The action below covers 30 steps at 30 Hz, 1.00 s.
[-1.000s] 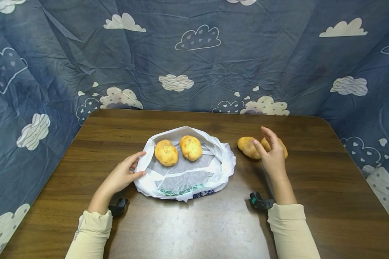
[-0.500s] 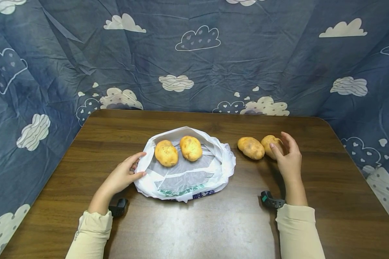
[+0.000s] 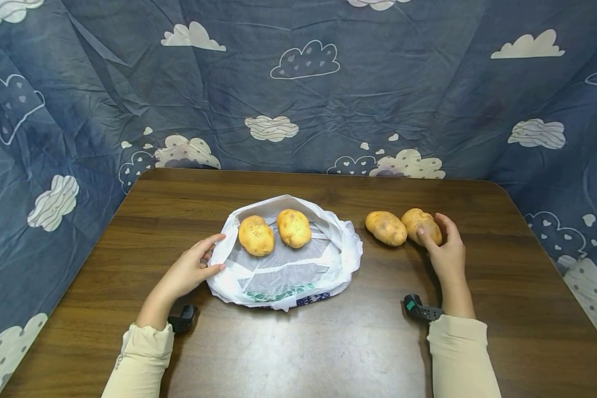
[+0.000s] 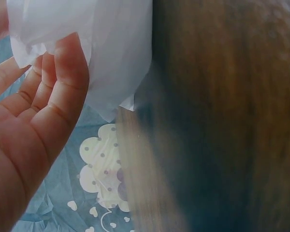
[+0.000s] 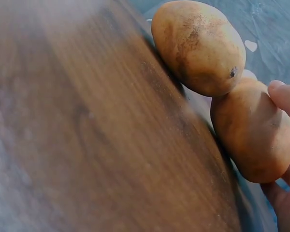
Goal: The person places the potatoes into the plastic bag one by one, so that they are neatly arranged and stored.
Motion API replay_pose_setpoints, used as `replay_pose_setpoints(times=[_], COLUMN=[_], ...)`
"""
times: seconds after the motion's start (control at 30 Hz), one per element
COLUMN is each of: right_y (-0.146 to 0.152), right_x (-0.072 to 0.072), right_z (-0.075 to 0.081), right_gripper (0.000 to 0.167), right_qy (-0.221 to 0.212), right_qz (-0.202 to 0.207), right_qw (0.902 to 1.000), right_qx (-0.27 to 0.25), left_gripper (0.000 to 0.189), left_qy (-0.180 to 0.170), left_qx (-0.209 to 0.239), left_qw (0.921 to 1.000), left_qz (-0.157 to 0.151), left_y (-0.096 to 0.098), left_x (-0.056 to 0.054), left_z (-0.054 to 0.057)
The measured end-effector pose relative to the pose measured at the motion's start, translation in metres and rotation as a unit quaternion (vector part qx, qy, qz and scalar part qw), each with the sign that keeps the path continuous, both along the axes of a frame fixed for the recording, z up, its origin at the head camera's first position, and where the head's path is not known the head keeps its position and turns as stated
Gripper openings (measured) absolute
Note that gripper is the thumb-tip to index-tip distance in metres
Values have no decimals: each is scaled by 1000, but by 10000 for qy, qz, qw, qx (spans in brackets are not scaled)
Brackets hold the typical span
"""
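A white plastic bag (image 3: 347, 249) lies with its mouth spread wide, and two potatoes, a left one (image 3: 256, 236) and a right one (image 3: 294, 228), rest inside it. My left hand (image 3: 186, 269) holds the bag's left rim; in the left wrist view, fingers (image 4: 70, 72) curl at the white plastic. To the right of the bag, my right hand (image 3: 448, 257) grips the right-hand potato (image 3: 420, 225) of a pair, thumb on the near side and fingers around its far right side. The other potato (image 3: 386, 228) sits just left of it, against it in the right wrist view (image 5: 198, 46).
Everything stands on a brown wooden table (image 3: 298, 354), whose back edge meets a blue curtain (image 3: 308, 110) with cloud prints. Dark wrist devices, a left one (image 3: 183, 319) and a right one (image 3: 420, 308), are strapped to both wrists.
My right hand has moved right from above the pair of potatoes, then come in around the right-hand one. The left hand and the bag stay put.
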State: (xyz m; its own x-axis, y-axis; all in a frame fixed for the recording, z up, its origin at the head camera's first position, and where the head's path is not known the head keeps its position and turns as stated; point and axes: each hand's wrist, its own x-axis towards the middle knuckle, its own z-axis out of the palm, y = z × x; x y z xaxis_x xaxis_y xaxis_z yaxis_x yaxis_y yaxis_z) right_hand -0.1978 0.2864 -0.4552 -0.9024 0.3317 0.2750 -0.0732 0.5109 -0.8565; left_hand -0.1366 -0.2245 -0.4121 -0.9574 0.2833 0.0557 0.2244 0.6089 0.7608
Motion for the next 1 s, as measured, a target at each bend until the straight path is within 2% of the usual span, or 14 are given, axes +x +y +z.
replay_pose_setpoints(times=[0.47,0.7,1.0], right_y=[2,1,-1], right_x=[0,1,0], right_z=[-6,-4,0], right_gripper=[58,57,54], right_qy=[-425,-269,380], right_qz=[-8,-196,-377], right_qw=[9991,9994,9985], right_qx=[47,-26,133], left_gripper=[59,59,59], left_qy=[-3,10,-12], left_qx=[-69,-77,-83], left_qw=[10000,10000,10000], left_qz=[20,12,4], left_y=[0,0,-1], left_x=[0,0,0], left_z=[-1,0,0])
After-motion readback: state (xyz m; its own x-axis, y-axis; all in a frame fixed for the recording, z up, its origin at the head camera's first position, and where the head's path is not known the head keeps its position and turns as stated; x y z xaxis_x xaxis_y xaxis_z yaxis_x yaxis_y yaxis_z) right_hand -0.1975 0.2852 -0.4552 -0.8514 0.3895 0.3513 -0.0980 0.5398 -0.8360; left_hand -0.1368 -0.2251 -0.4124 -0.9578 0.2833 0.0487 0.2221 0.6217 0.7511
